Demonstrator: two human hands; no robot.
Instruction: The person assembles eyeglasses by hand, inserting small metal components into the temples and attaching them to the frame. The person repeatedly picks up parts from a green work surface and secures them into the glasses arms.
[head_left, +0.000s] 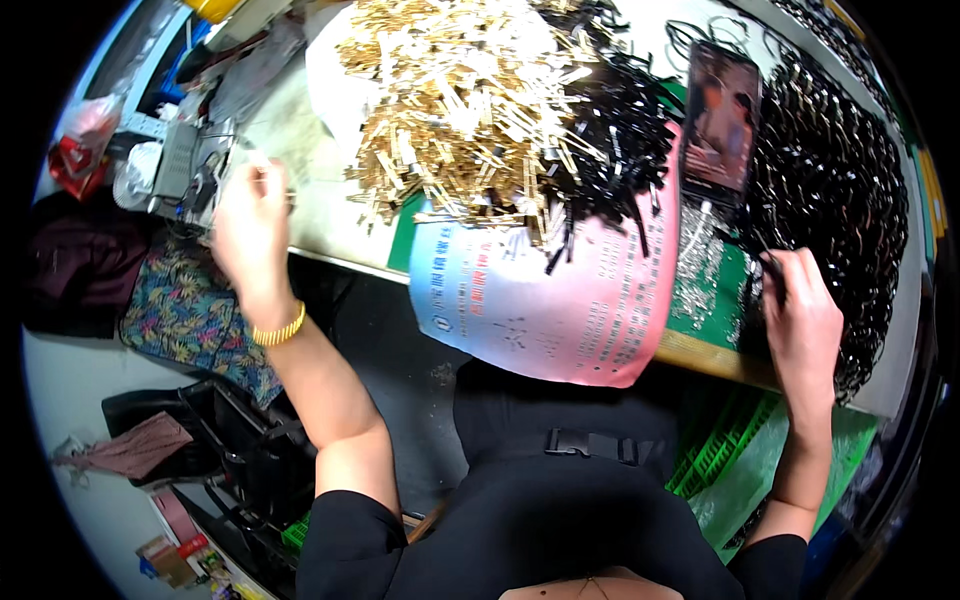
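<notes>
My left hand (250,225), blurred by motion and wearing a gold bracelet, is raised at the table's left edge beside a small grey machine. Its fingers look curled together; what lies in them, if anything, is too smeared to name. On the right, my right hand (803,315) pinches a thin dark piece at the edge of a heap of glossy black curved pieces (830,190). Between the hands lies a big pile of thin gold metal strips (460,100). Black strips (625,120) adjoin it. Tiny silver bits (700,265) are scattered near my right hand.
A phone (720,120) with a lit screen stands behind the silver bits. A blue and pink printed sheet (540,300) hangs over the table's front edge. The grey machine (177,160) is at far left. Green crates (725,440) stand below the table at right.
</notes>
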